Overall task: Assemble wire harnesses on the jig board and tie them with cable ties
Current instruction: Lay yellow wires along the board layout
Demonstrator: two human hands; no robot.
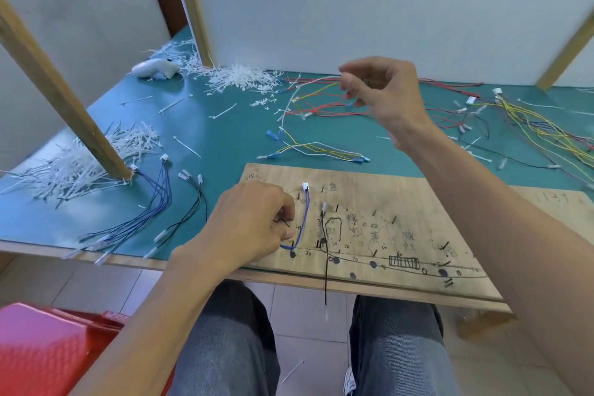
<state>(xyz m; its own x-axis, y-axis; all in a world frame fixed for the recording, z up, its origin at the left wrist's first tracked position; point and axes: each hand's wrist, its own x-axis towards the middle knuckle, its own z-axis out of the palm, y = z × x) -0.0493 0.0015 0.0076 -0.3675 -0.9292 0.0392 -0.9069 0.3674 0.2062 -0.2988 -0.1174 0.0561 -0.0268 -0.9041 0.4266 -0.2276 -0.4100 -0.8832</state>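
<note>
Early stage of the harness. On the board [401,202], which lies at the near edge of the mat [225,138], only two leads are routed: a blue wire [304,219] curving down from its white plug around the left pegs, and a black wire [324,254] running down from its terminal and hanging over the table edge. The other pegs [374,213] stand bare, and I see no tie fastened on the board, so most routing and all tying appear to remain. My left hand [254,222] rests on the board's left end, fingers curled, seemingly pinching the blue wire's lower end at a peg. My right hand [382,90] is raised well apart over the mat, fingertips closed on a bunch of coloured wires [315,83] lifted from the heap; this looks like the next lead being fetched. Ties [241,77] lie piled by the back wall, with more around a wooden post [64,100] at left. Spare blue leads [157,199] lie left of the board, a tangle [540,135] at right. The lifted bunch trails into other wires and may snag. A red crate [48,347] sits by my knee.
</note>
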